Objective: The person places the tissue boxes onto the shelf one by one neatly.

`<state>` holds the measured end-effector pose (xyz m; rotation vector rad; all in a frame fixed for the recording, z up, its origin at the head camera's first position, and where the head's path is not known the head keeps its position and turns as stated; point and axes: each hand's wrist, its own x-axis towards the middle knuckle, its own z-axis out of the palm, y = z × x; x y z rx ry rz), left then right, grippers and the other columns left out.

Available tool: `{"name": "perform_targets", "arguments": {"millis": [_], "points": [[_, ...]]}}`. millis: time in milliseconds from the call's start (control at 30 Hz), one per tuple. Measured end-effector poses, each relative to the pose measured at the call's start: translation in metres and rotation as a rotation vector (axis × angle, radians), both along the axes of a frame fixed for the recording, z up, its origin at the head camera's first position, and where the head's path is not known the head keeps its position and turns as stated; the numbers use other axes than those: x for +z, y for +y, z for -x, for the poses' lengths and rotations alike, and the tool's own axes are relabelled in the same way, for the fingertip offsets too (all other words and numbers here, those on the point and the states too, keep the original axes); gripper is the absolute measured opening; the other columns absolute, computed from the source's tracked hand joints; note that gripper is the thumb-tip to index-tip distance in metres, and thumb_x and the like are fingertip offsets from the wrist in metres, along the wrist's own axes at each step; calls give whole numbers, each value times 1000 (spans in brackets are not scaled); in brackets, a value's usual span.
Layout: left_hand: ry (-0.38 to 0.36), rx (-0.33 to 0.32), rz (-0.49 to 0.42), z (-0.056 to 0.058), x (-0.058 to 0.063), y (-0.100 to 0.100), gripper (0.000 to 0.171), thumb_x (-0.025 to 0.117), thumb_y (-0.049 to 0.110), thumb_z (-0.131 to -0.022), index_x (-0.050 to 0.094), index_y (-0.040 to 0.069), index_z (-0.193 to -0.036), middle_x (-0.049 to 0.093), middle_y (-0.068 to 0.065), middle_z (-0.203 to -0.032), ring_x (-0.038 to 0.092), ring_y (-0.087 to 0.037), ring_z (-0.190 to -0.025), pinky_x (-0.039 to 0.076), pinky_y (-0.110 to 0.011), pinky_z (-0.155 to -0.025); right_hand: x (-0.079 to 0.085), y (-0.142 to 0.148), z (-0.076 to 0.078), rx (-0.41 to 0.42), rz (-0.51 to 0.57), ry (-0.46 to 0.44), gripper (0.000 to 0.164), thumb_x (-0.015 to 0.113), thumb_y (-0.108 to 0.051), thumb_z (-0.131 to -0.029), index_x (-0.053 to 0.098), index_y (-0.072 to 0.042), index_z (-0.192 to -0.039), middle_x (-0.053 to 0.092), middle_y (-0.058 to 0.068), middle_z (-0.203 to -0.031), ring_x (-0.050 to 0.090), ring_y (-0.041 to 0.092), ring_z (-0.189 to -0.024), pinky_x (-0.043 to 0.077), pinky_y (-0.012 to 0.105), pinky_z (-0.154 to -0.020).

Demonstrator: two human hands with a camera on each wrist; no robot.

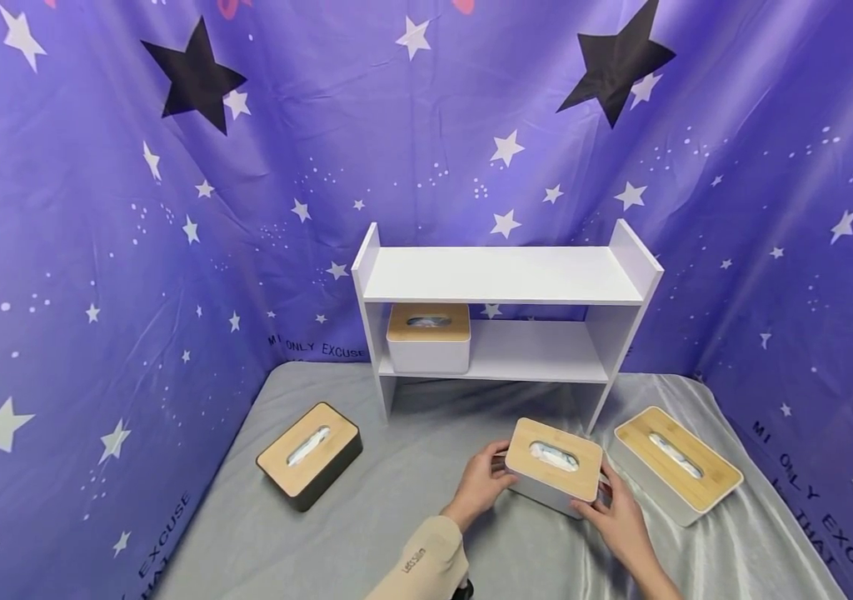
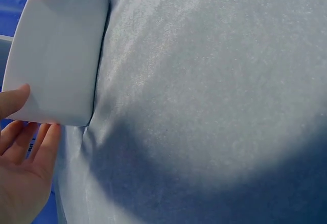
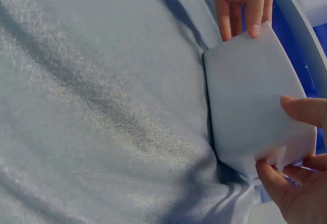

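Both hands hold a white tissue box (image 1: 554, 458) with a bamboo lid and an oval slot, low in front of the white shelf (image 1: 501, 275). My left hand (image 1: 481, 487) grips its left end, thumb on the near wall and fingers at the side, as the left wrist view shows. At the opposite end my right hand (image 1: 617, 521) grips it the same way, its thumb on the near face (image 3: 255, 96) in the right wrist view. The box's bottom edge meets or nearly meets the grey cloth; whether it bears weight there I cannot tell.
A similar white tissue box (image 1: 428, 337) stands at the left of the shelf's middle board. Lying on the grey cloth (image 1: 396, 533) are a black tissue box (image 1: 310, 454) to the left and a longer white one (image 1: 677, 462) close by my right hand. Purple star-printed curtains (image 1: 426, 150) surround the table.
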<state>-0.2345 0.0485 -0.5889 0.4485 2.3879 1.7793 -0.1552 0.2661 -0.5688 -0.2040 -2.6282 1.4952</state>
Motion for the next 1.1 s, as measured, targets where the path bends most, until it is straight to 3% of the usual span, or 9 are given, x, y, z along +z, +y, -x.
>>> {"name": "perform_targets", "arguments": {"millis": [200, 267, 367, 400, 500, 600, 833, 967, 1100], "points": [[-5, 24, -35, -1, 4, -3, 51, 74, -4, -84, 59, 0, -132, 64, -17, -127, 65, -28, -115, 60, -21, -87, 5, 2, 3, 1, -38, 56, 91, 80, -11, -83, 25, 13, -151, 30, 38, -152, 46, 58, -128, 56, 44, -94], [-6, 28, -57, -1, 7, -3, 51, 75, -4, -84, 59, 0, -132, 64, -18, -126, 65, -28, -115, 60, -21, -86, 7, 3, 3, 3, -45, 95, 88, 80, -11, -83, 28, 13, -150, 33, 39, -150, 47, 58, -126, 57, 44, -93], [4, 36, -77, -1, 12, -4, 51, 76, -4, -83, 60, 0, -131, 65, -19, -124, 65, -29, -114, 60, -20, -85, 12, 3, 4, -2, -57, 164, 85, 81, -10, -82, 34, 12, -148, 39, 38, -147, 53, 54, -121, 61, 28, -87], [13, 38, -77, -1, 14, -4, 50, 76, -3, -83, 60, 0, -130, 65, -18, -123, 65, -29, -114, 60, -19, -85, 14, 3, 4, -8, -58, 184, 84, 82, -9, -81, 36, 11, -148, 41, 37, -146, 56, 49, -120, 60, 21, -85], [44, 46, -76, -2, 20, -5, 50, 77, -2, -82, 61, 1, -129, 65, -18, -123, 65, -29, -113, 60, -18, -84, 18, 4, 5, -16, -30, 235, 80, 82, -6, -80, 40, 9, -147, 46, 37, -143, 64, 11, -113, 53, 4, -81], [74, 51, -82, -3, 27, -5, 49, 78, 0, -82, 62, 3, -129, 65, -16, -123, 66, -28, -113, 59, -17, -83, 24, 6, 5, -10, 20, 267, 79, 81, -3, -80, 41, 8, -147, 48, 37, -141, 48, -22, -104, 50, 0, -80], [145, 55, -81, -5, 45, -5, 49, 81, 8, -82, 64, 8, -128, 65, -10, -120, 68, -22, -110, 58, -13, -81, 40, 10, 3, -13, 57, 309, 77, 79, -2, -82, 40, 8, -148, 49, 34, -140, 42, -31, -102, 47, -2, -82], [170, 60, -108, -3, 56, -5, 49, 82, 8, -81, 65, 9, -127, 65, -10, -119, 68, -18, -109, 58, -13, -81, 51, 10, 4, -30, 63, 361, 74, 79, 0, -81, 44, 5, -146, 60, -4, -132, 48, -26, -104, 49, 0, -83], [198, 64, -143, 0, 68, -6, 49, 83, 8, -80, 66, 8, -126, 65, -11, -120, 68, -18, -108, 59, -15, -80, 61, 9, 8, -37, 72, 415, 71, 79, 3, -80, 48, 3, -145, 51, -35, -119, 52, -22, -105, 50, 1, -84]]}}
